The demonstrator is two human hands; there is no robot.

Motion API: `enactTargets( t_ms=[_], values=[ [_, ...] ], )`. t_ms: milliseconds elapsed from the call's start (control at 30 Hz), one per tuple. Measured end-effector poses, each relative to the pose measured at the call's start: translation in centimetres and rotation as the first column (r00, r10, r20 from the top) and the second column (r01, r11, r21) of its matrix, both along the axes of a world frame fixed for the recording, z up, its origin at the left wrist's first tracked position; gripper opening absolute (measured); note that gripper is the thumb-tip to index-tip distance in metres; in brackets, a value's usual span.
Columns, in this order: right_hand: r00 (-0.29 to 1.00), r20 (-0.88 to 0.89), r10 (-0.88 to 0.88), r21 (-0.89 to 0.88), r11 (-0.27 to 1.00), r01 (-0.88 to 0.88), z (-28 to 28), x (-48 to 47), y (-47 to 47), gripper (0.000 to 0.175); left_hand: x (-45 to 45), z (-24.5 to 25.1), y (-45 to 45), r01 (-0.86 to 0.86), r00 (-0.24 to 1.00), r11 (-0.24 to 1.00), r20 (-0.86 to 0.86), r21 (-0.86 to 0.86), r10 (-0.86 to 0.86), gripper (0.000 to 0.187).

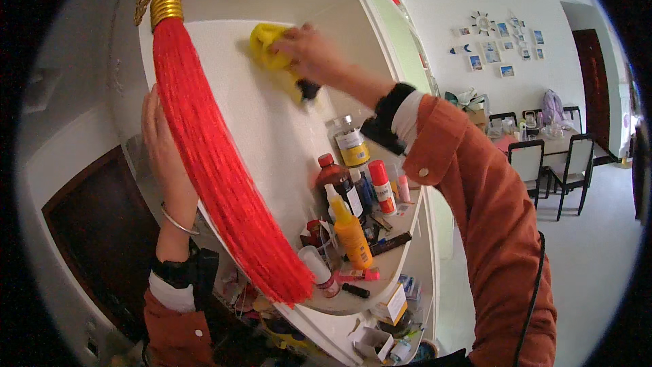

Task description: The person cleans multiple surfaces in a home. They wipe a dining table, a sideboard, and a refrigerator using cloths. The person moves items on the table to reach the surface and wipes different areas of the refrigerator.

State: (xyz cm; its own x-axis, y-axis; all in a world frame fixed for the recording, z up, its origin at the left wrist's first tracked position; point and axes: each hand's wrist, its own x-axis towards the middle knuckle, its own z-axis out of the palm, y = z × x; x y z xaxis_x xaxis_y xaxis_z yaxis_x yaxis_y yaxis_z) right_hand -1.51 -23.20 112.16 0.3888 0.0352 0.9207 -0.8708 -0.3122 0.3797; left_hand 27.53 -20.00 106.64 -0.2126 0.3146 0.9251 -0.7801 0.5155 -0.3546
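Note:
My right hand (310, 53) grips a yellow cloth (270, 48) with a dark patch at its lower end. The cloth lies against the white back panel (219, 51) of a corner shelf unit, and both hand and cloth look blurred. On the left, my left hand (160, 135) rests at the unit's side edge, its fingers partly hidden behind a long red tassel (204, 148). Nothing shows in that hand, though the tassel covers part of it. Below my right hand stand a clear jar with a yellow label (351, 145) and a dark brown bottle with a red cap (328, 176).
The rounded shelf (351, 303) also carries an orange spray bottle (354, 239), a red-capped can (382, 188) and a white-capped bottle (316, 265). Small boxes (374, 341) crowd the shelf beneath. A dining table (555, 145) with chairs (570, 160) stands farther right. Gold ornaments (165, 7) top the hanging tassel.

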Motion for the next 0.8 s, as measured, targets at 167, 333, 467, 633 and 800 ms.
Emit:
enactTargets(
  t_ms=[167,333,467,633,800],
  values=[
    [0.917,0.007,-0.398,-0.344,0.860,0.376,4.3,-8.3,-0.7,0.033,-0.5,-0.9,1.6,0.003,1.000,0.998,0.027,0.059,-0.005,0.049],
    [0.846,0.009,-0.533,-0.268,0.814,0.515,0.4,-12.0,-3.0,0.032,-0.5,-0.7,2.2,-0.307,0.952,0.952,0.020,-0.003,0.307,0.046],
    [0.909,-0.137,-0.393,-0.273,0.897,0.347,-4.8,-14.2,-2.4,0.029,0.1,-0.1,1.3,-0.228,0.969,0.971,0.081,-0.066,0.233,0.045],
    [0.984,0.157,-0.086,-0.051,0.994,0.095,-12.4,-16.6,-0.1,0.039,1.0,0.1,0.4,-0.211,0.974,0.974,0.062,-0.078,0.216,0.043],
    [0.863,0.478,0.165,0.088,0.968,-0.234,-20.4,-16.9,0.3,0.046,1.7,0.5,0.1,-0.218,0.972,0.969,0.068,-0.113,0.226,0.042]
  ],
)
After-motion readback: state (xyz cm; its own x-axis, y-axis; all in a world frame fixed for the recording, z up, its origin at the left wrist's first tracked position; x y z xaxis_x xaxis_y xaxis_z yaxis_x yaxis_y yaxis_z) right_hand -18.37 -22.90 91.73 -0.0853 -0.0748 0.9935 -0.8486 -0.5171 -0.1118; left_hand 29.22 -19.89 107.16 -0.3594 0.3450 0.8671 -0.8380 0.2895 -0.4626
